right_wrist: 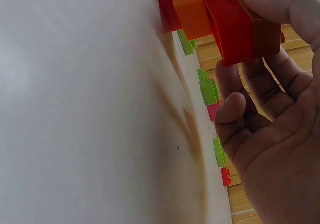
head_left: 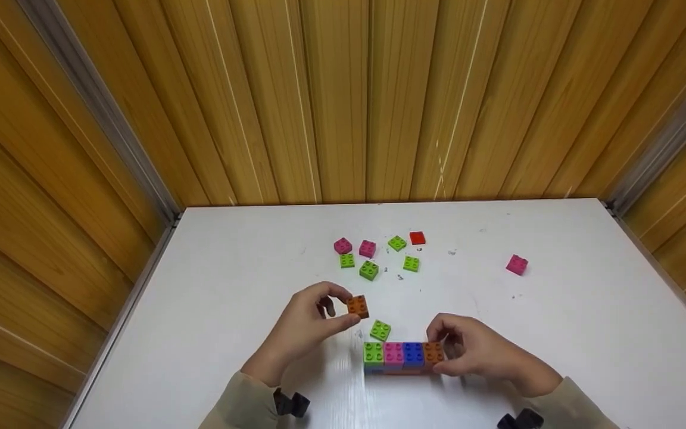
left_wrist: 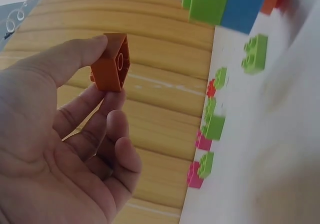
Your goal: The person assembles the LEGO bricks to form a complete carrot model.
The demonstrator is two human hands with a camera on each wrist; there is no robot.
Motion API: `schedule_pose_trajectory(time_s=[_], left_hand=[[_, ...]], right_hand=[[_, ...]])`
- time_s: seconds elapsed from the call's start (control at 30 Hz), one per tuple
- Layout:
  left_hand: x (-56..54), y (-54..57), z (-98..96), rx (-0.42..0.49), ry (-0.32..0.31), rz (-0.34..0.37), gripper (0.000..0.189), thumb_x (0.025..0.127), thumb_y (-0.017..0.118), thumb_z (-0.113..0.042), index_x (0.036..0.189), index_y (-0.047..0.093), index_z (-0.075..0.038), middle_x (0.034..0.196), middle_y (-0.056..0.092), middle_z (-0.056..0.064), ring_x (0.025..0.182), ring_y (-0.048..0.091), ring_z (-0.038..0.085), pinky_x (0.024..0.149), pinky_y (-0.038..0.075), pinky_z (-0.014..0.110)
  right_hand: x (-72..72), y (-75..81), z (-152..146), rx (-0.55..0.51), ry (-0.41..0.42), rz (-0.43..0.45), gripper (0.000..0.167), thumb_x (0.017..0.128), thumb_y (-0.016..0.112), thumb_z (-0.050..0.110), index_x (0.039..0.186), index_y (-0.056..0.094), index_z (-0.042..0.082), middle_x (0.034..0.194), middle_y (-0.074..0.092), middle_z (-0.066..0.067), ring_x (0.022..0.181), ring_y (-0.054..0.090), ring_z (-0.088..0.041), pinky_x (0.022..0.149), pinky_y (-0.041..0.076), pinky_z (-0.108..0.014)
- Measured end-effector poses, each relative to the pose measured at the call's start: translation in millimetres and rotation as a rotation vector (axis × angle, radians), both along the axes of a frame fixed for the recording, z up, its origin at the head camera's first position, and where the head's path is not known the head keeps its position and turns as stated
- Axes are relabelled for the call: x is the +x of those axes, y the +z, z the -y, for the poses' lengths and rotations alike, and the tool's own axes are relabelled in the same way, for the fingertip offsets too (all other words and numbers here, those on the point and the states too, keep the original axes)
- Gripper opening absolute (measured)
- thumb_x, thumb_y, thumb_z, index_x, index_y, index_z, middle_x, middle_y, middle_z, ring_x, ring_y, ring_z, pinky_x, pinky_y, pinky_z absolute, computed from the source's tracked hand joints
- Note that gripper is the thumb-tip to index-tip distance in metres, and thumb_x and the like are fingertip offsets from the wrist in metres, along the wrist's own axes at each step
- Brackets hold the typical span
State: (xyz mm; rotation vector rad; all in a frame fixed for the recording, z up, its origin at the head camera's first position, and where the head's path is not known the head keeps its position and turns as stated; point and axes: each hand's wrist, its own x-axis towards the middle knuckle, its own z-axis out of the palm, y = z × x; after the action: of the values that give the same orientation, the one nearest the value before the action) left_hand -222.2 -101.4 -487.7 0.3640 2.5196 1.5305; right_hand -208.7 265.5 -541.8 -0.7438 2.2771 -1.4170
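Between thumb and fingertips my left hand [head_left: 304, 325] pinches an orange-brown toy building brick [head_left: 358, 306], raised above the table; its hollow underside shows in the left wrist view. My right hand [head_left: 477, 348] grips the right end of a built row of bricks [head_left: 393, 355], thumb in front and fingers behind. Along the row's top run green, pink, blue and brown bricks. Lower layers show red and orange bricks [right_wrist: 190, 13] in the right wrist view and a blue brick [left_wrist: 242, 6] in the left wrist view. A loose green brick [head_left: 380, 330] lies just behind the row.
Farther back on the white table [head_left: 230, 268] lie several loose green bricks [head_left: 369, 270], pink bricks [head_left: 367, 248] and a flat red piece [head_left: 417, 238]. One pink brick [head_left: 517, 264] sits apart at the right. A wood-patterned panel wall [head_left: 343, 119] stands behind the table.
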Motion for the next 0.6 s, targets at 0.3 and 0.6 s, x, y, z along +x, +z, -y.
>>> schedule_pose_trajectory(time_s=[0.3,0.6], left_hand=[[13.9,-2.0,-20.0,0.000,-0.123,0.018,0.030,0.094,0.095,-0.038,0.117,0.079,-0.029,0.110,0.074,-0.009,0.098,0.062,0.021,0.080,0.050,0.029],[19.6,-12.4,-28.3,-0.030,-0.211,0.015,0.028,0.092,0.096,-0.036,0.113,0.080,-0.028,0.112,0.076,-0.016,0.100,0.064,0.010,0.086,0.051,0.026]], right_hand=[[0.1,0.7,-1,-0.030,0.014,-0.018,0.036,0.089,0.094,0.014,0.115,0.069,0.013,0.113,0.070,-0.005,0.100,0.062,-0.015,0.082,0.053,-0.029],[-0.5,-0.2,0,-0.039,0.030,-0.053,0.036,0.089,0.094,0.012,0.115,0.070,0.013,0.110,0.071,-0.005,0.092,0.062,-0.024,0.077,0.054,-0.030]])
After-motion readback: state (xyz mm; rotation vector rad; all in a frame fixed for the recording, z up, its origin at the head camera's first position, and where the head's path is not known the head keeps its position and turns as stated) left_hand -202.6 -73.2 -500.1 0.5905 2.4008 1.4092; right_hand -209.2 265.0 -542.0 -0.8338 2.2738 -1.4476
